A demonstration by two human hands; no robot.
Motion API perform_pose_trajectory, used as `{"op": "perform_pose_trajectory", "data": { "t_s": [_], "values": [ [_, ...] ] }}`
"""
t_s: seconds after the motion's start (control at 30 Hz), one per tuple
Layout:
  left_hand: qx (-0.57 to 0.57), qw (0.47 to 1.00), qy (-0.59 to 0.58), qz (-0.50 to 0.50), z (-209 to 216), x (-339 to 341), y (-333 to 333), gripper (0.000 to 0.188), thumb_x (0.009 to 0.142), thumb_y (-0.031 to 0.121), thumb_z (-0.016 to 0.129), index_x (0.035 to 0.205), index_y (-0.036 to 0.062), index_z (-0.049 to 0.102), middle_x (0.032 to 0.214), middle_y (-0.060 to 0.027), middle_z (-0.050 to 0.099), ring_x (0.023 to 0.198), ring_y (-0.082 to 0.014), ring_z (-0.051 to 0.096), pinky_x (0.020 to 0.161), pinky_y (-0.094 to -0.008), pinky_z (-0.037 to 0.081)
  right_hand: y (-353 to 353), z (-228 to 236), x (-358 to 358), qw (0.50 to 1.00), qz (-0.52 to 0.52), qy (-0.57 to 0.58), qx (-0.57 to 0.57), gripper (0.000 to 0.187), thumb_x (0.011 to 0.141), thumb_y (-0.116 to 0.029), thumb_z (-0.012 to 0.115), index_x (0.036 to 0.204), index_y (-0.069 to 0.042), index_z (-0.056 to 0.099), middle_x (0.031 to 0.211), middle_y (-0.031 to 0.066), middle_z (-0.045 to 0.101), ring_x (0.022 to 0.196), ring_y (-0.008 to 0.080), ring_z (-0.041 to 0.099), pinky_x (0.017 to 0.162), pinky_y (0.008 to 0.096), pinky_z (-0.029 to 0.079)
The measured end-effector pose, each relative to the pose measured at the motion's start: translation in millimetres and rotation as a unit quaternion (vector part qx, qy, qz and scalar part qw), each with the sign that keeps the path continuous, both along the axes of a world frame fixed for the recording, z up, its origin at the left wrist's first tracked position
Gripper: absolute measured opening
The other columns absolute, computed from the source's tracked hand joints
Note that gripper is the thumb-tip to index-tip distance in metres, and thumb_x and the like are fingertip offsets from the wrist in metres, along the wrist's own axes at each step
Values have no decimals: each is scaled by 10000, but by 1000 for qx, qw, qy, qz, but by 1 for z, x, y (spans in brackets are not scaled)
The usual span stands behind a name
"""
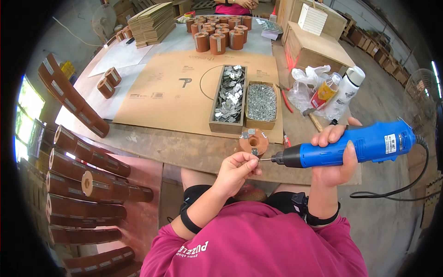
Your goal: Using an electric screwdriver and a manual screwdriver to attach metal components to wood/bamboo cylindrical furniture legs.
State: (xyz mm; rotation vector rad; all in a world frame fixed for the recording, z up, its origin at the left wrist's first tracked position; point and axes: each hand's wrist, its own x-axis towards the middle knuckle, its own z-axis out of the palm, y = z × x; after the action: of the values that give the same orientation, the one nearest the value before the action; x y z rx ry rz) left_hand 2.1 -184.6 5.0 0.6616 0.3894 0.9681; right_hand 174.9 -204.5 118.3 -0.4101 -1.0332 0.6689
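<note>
My right hand (344, 168) grips a blue electric screwdriver (353, 147), its bit pointing left. At the bit's tip the thumb and fingers of my left hand (236, 173) are pinched together. What they hold is too small and covered to make out. Just beyond those fingertips, at the table's near edge, sits a reddish-brown cylinder (260, 144) with a central hole and small metal plates on its top rim. Behind it stand a long tray of flat grey metal plates (231, 92) and a small box of screws (261, 104).
Many brown cylinders (218, 44) stand at the table's far side, beside stacked cardboard sheets (150, 23). Long rows of joined cylinders (85, 217) lie at the left. To the right are a hammer (316, 121), a drink bottle (325, 91), a white flask (348, 87) and the screwdriver's cord (427, 161).
</note>
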Motion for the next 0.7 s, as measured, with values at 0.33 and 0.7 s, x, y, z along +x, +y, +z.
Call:
{"op": "perform_pose_trajectory", "data": {
  "t_s": [0.33,0.7],
  "values": [
    [-4,999,0,-53,-4,-2,1,66,854,86,513,878,29,538,794,-75,573,736,-139,556,667,-254,451,2,-6,0,999,51,9,6,504,795,-248,450,1201,-2,280,768,90,451,667,178,463,602,335,433],
    [516,725,426,163,39,-4,39,143,657,27,647,793,0,613,1034,-90,547,1013,-281,454,882,-360,357,48,20,-16,990,64,-92,-82,459,762,-100,516,1164,20,331,749,111,514,641,191,541,604,331,476]
  ]
}}
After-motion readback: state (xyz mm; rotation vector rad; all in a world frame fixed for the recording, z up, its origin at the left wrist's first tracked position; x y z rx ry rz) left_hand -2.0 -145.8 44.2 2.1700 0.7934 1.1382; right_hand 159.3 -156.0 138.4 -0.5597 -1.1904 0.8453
